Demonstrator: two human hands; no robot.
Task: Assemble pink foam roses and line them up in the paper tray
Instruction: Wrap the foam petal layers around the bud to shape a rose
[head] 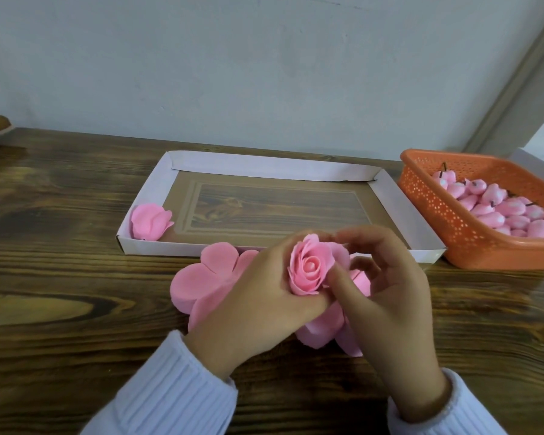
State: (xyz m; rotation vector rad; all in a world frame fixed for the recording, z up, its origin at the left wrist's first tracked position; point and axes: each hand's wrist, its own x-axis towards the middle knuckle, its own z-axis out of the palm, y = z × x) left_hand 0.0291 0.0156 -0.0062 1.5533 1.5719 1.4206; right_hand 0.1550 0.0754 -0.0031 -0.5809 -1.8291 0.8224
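Centrally, the left hand (258, 296) is clasping the pink rose (307, 268) while the right hand (387, 296), at three o'clock, is seemingly pinching its outer edge.

Both hands hold a half-built pink foam rose (307, 267) above the dark wooden surface (60, 293): the left hand (258, 296) cups it, and the right hand (387, 287) pinches its outer petals. Under them lies a stack of flat pink foam petal sheets (201, 277). Beyond, a shallow white paper tray (393, 196) holds one finished pink rose (151, 221) in its near left corner. An orange perforated plastic basket (446, 221) of pink foam buds (500, 211) stands just beside the tray.
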